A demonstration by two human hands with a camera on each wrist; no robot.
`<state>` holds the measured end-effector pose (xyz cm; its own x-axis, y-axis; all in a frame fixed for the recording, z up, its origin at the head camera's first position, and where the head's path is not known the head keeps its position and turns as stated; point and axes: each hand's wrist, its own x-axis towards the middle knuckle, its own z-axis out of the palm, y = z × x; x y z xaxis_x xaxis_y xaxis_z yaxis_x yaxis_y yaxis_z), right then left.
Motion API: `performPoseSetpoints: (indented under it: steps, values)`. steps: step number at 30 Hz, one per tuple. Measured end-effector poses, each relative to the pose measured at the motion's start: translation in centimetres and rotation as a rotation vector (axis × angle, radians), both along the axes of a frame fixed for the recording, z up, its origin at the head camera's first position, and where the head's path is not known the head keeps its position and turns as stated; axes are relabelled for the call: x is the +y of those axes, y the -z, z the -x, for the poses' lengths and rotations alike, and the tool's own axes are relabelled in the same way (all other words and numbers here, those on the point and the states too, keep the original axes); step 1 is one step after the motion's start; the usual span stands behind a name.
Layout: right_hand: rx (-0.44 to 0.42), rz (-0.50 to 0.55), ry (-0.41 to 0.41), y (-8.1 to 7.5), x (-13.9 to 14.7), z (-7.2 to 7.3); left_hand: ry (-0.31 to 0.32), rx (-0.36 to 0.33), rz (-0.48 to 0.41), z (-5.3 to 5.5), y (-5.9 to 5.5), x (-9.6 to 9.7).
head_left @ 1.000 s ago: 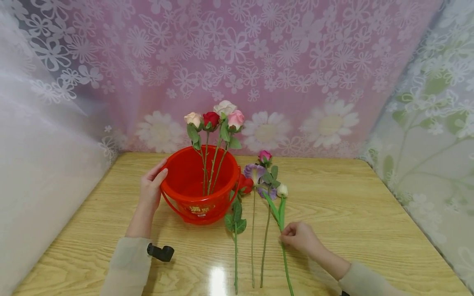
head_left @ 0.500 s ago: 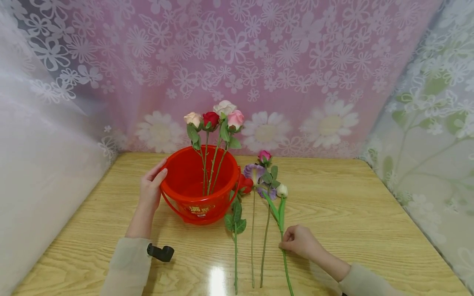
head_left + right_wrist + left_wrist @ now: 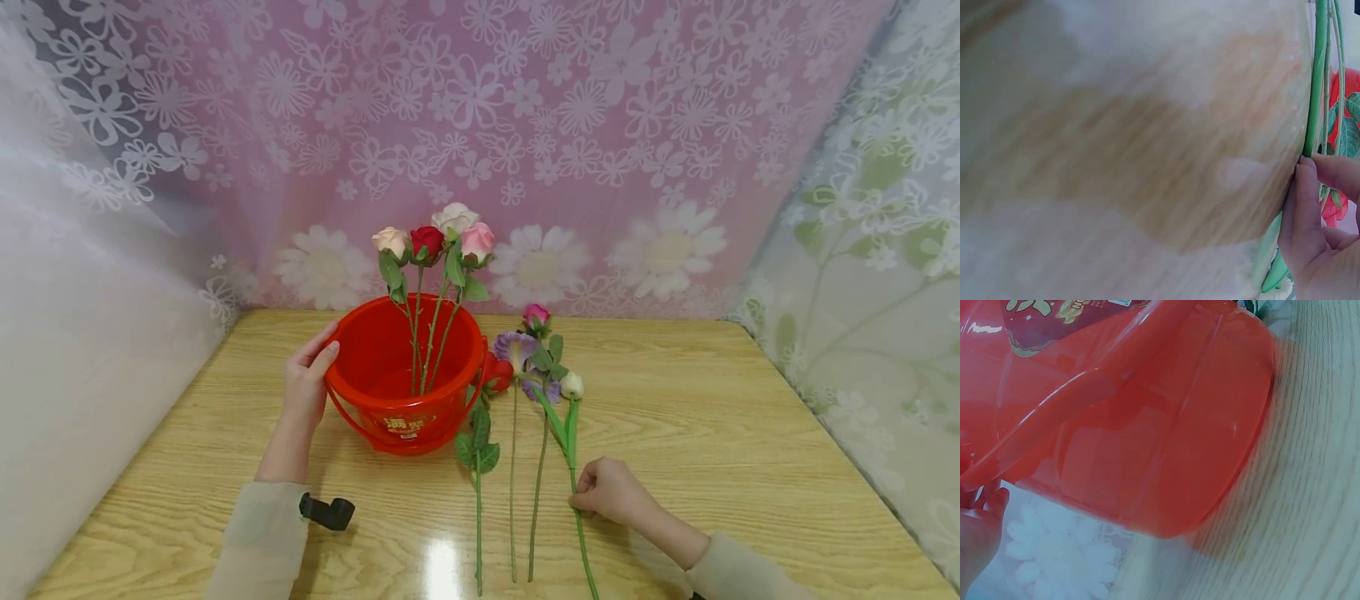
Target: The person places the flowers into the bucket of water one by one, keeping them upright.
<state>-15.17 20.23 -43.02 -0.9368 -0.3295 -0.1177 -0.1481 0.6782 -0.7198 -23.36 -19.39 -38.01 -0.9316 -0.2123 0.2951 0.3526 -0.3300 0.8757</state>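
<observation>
- Right hand [image 3: 609, 492] pinches the stem of the white tulip [image 3: 572, 442] between thumb and bent fingertips, a little below its leaves.
- Left hand [image 3: 303, 375] touches the left side of the rim of the red bucket [image 3: 444, 423], its fingers and thumb fairly straight, with a gap between them.
- The tulip is on the right of the row of loose flowers, its bloom pointing away from the person, towards the backdrop. Its long axis runs nearly straight from far to near, the lower stem bending slightly right; its near end meets the bottom edge of the head view. Whether any of it is off the table [image 3: 720, 433] I cannot tell.
- Just left of it, the stem of the magenta rose [image 3: 537, 318] runs nearly parallel, bloom farthest back.
- Next comes the purple flower [image 3: 515, 348], its stem almost straight towards the person.
- Leftmost, the red rose [image 3: 498, 372] also points away, partly hidden by the bucket.
- The bucket stands upright, its handle hanging down across the front.
- Inside it lean the cream rose [image 3: 391, 242], dark red rose [image 3: 427, 243], white rose [image 3: 454, 218] and pink rose [image 3: 477, 242], blooms up, stems converging downwards.
- Behind the table hangs a pink floral backdrop [image 3: 480, 125].
</observation>
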Motion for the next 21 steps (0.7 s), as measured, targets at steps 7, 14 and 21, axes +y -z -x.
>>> performPoseSetpoints:
  steps: [7,14,21]
  values:
    - [-0.049,0.012,0.062,-0.03,-0.11,-0.06,-0.003,0.0,-0.008,0.09,0.12,0.0]
    - [-0.1,0.048,0.115,-0.12,-0.13,-0.12,0.001,0.027,-0.007,0.2,0.24,-0.01]
    - [-0.073,0.024,0.102,0.04,-0.21,0.02,-0.002,0.026,-0.006,0.14,0.18,0.01]
